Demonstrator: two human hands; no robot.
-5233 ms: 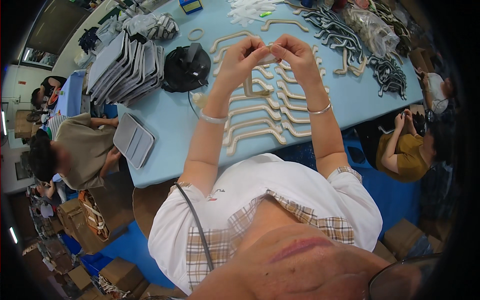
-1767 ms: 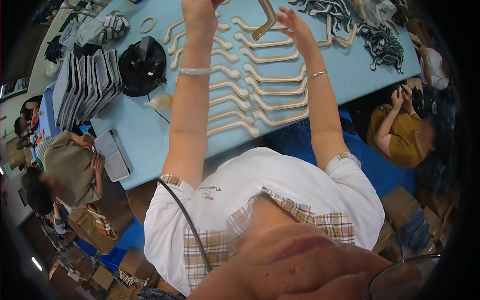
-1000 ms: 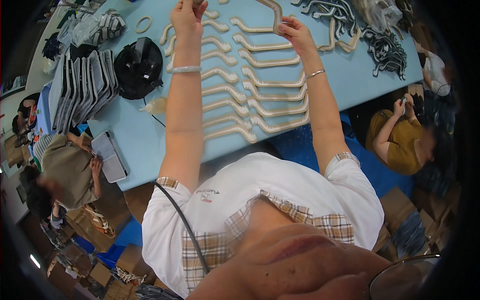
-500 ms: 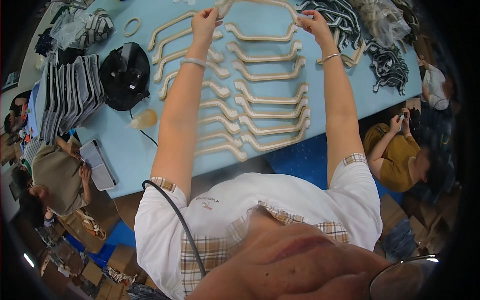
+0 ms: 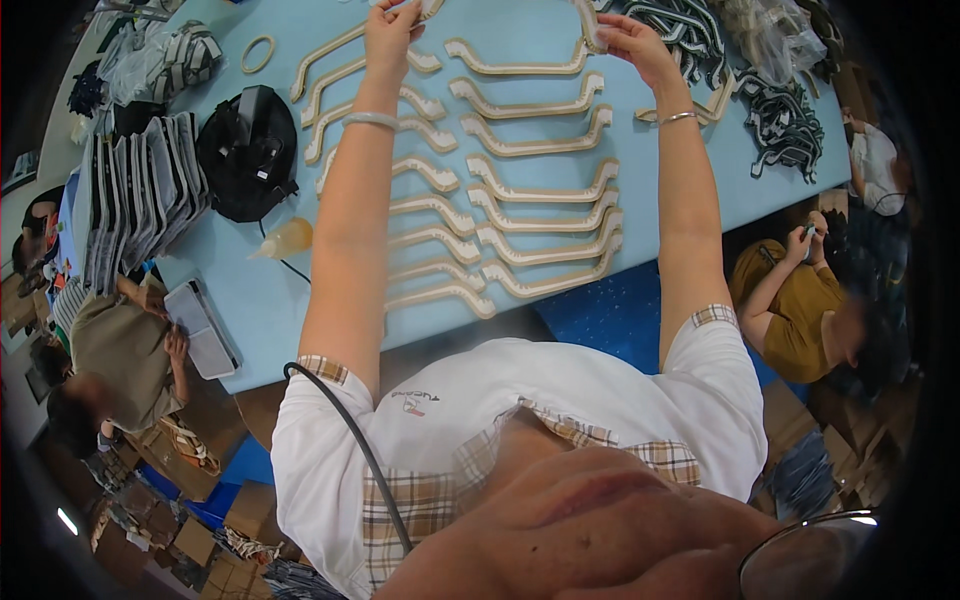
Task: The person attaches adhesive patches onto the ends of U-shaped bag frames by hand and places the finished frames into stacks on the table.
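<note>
A cream, bent trim strip [image 5: 586, 22] runs between my hands at the far side of the table, its middle cut off by the upper edge. My right hand [image 5: 640, 48] pinches its right end. My left hand [image 5: 392, 38] is closed with its fingertips at the strip's left end. Below my hands lie similar bent strips in two columns: a right one with a separate strip [image 5: 540, 133] near its middle, and a left one [image 5: 432, 208] partly covered by my left forearm.
Black-and-grey bent strips [image 5: 785, 125] lie in piles on the right. On the left are a stack of grey panels [image 5: 145, 200], a black round device [image 5: 250, 150] with a cable, a bottle of yellowish liquid [image 5: 290, 238] and a tape roll [image 5: 258, 54]. Other people sit at both sides.
Both hands have shifted slightly, the left one away from me and to the left. The held strip has moved farther out, so more of it is beyond the upper edge.
</note>
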